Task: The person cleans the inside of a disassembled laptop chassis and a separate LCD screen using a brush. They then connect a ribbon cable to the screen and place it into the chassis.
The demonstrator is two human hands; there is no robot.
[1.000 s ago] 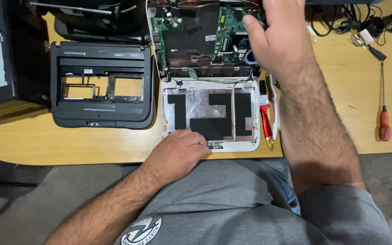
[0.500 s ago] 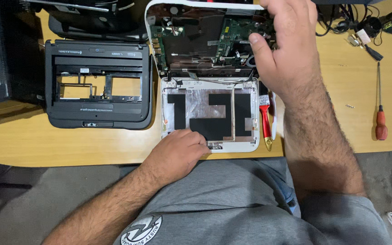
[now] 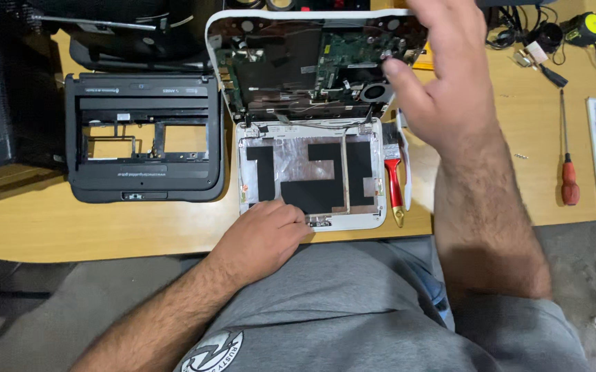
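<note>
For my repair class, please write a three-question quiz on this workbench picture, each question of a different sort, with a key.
1. True or false: the left hand rests on the near edge of the white opened laptop shell with the foil-lined panel.
2. Multiple choice: the red-handled screwdriver on the wooden desk lies A) left of the laptop, B) right of the right hand, C) on the black plastic laptop frame.
3. Fill in: the right hand hovers over the green ______ with the round fan.

Key: 1 true; 2 B; 3 circuit board.
</note>
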